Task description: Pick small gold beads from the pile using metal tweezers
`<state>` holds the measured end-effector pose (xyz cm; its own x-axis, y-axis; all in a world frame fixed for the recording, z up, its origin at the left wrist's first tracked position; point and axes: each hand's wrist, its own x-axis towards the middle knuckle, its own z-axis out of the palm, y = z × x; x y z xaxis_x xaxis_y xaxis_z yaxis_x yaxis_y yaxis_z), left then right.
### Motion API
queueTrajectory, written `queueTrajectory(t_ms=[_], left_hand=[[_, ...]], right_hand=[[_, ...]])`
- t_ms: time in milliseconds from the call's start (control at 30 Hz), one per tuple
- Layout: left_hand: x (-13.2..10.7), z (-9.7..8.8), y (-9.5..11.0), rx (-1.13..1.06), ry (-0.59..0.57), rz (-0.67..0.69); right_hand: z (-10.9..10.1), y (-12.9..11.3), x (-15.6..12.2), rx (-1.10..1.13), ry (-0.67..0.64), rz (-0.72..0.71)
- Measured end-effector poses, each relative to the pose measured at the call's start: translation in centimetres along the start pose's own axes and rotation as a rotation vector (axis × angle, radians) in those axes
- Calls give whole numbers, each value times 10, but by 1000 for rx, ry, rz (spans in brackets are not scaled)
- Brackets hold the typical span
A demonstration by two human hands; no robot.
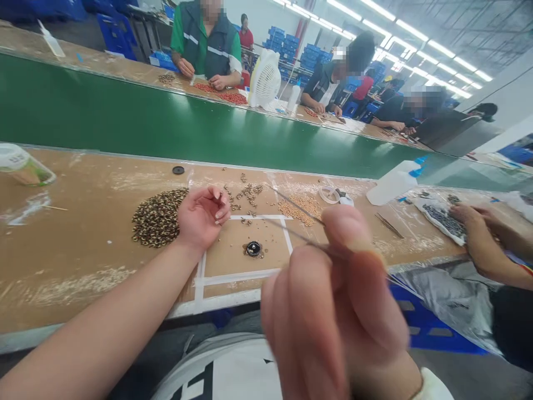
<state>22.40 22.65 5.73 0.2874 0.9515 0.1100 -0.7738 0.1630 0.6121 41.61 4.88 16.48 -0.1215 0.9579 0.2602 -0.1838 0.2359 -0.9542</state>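
Observation:
Close to the camera, my right hand (328,300) is closed around a pair of tweezers (297,205), whose two thin tips are apart and point up and left. My left hand (202,216) rests on the table palm up, its fingers loosely curled with nothing visible in them. Beside it on the left lies a heap of small dark-and-gold pieces (156,222). Several more such loose pieces (249,194) are scattered to its right. A small black round dish (253,249) sits inside a white-taped square. Beyond the tweezers spreads a pile of small tan beads (297,208).
A tape roll (328,194), white bottle (393,183), second tweezers (389,225) and black cap (178,170) lie on the table. A plastic cup (25,166) is far left. A neighbour's hands (470,216) work at a bag (441,219). Behind runs a green belt (125,122).

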Motion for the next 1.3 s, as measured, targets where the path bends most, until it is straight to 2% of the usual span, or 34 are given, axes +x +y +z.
queueTrajectory(t_ms=[67,133,200,267,333,400,533,633,767,933,1133,1300], left_hand=[[-2,3,-1,18,43,-21],[-3,6,-3,31,70,-46],[-3,6,-5,34,75,-57],[-3,6,-8,43,63,-60],[-3,6,-9,62,60,-55],[-2,5,-11,98,69,-37],[1,3,-15,177,79,-7],[2,3,-19,261,96,-3],[2,3,-23,380,118,-18],[2,3,-24,477,162,-17],[2,7,-19,462,199,-33],[4,13,-18,358,207,-61]], right_hand=[[-12,23,29,146,-16,-73],[-29,54,48,82,98,-95],[-48,86,60,19,206,-17],[-64,111,69,13,239,101],[-76,125,78,32,236,200],[-85,130,88,41,233,234],[-100,135,108,-1,250,180],[-109,146,118,-20,251,191],[-111,158,129,-107,252,204],[-111,163,144,-340,149,141],[-123,171,143,-363,185,154],[-117,169,140,-462,81,115]])
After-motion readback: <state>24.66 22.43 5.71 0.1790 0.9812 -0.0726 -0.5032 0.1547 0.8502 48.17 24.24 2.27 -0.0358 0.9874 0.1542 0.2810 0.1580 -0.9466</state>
